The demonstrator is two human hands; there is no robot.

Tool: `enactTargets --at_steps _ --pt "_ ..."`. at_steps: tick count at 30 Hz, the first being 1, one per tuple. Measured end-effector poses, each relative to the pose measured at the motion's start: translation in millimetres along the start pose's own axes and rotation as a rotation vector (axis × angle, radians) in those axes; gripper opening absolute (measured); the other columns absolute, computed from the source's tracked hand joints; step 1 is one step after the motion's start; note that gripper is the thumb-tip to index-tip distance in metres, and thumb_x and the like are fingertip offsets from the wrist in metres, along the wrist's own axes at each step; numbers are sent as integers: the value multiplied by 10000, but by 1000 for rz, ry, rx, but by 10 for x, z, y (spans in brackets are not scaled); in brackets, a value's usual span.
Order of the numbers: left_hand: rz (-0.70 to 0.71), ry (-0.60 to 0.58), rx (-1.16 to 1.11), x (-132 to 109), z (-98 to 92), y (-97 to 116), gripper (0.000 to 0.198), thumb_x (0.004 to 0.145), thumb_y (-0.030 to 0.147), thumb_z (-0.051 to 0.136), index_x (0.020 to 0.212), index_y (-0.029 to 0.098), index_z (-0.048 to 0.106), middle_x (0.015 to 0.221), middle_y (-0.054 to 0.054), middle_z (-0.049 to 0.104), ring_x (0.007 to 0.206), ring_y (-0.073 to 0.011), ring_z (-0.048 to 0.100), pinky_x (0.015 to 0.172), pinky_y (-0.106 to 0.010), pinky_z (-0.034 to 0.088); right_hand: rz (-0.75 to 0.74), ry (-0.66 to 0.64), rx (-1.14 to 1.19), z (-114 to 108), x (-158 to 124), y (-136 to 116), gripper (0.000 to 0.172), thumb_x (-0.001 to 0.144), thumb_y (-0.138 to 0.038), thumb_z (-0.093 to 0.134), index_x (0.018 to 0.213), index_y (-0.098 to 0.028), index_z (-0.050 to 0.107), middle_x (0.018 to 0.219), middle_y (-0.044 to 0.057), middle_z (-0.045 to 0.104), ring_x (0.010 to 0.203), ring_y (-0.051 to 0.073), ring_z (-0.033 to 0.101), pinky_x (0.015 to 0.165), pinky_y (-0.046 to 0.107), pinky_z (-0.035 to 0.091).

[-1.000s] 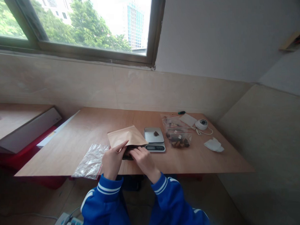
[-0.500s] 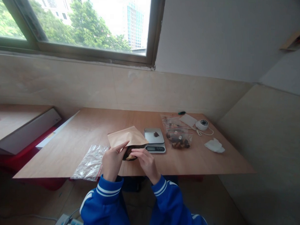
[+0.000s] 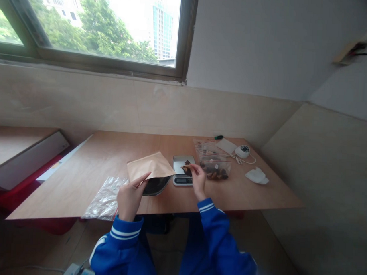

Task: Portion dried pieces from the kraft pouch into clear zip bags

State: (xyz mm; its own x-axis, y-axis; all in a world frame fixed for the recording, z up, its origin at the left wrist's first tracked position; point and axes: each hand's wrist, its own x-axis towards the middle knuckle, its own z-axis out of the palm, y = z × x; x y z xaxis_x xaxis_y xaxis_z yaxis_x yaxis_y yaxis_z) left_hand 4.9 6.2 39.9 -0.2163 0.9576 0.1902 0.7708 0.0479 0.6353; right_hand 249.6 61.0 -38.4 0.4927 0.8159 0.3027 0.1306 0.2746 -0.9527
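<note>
My left hand [image 3: 130, 199] grips a brown kraft paper pouch [image 3: 152, 167] by its edge, its dark-lined mouth open toward me. Fingers pinched, my right hand [image 3: 198, 179] holds a dark brown dried piece with a tan edge [image 3: 186, 169] over the digital scale [image 3: 179, 161]. Other dark material may lie on the scale plate under it, but the held piece and my fingers hide part of the plate. To the left of the pouch, a crumpled clear plastic bag [image 3: 104, 199] lies at the table's front edge.
Clear zip bags with dark brown pieces [image 3: 217, 170] lie right of the scale. Beyond them are a white round device with a cord [image 3: 242, 151], a white sheet [image 3: 226, 146], a green-handled tool [image 3: 219, 137] and a crumpled tissue [image 3: 256, 176]. A power strip [image 3: 78, 271] is on the floor.
My right hand has come out of the pouch's mouth and moved right, over the scale, with a brown piece between its fingers. My left hand still holds the pouch.
</note>
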Motion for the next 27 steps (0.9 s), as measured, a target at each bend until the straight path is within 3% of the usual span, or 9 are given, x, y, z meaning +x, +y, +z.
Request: enactTargets --at_steps 4,8,21,27 --pt "11 -23 5 -13 -17 -17 274 823 351 582 1069 324 699 844 -23 756 738 -190 677 611 -214 431 -32 -144 -121 169 225 285 311 797 -397 524 870 -128 663 890 115 713 855 217 670 798 353 523" --pt "35 -32 -25 -23 -52 -67 274 827 334 577 1072 311 700 856 -15 756 750 -183 678 621 -207 436 -65 -202 -185 241 323 324 231 782 -322 523 833 -165 684 855 79 719 825 215 660 773 341 508" --pt "27 -67 37 -41 -29 3 280 826 329 581 1084 336 689 765 -14 748 675 -173 655 578 -215 387 -158 -148 -389 -169 400 484 299 826 -320 465 918 -161 702 882 84 720 741 196 629 685 302 488" --pt "36 -69 33 -42 -42 1 285 827 334 575 1090 331 687 799 -21 753 696 -181 663 587 -218 400 -219 -143 -455 -135 501 445 258 820 -285 482 885 -175 706 906 89 679 828 208 598 752 318 479"
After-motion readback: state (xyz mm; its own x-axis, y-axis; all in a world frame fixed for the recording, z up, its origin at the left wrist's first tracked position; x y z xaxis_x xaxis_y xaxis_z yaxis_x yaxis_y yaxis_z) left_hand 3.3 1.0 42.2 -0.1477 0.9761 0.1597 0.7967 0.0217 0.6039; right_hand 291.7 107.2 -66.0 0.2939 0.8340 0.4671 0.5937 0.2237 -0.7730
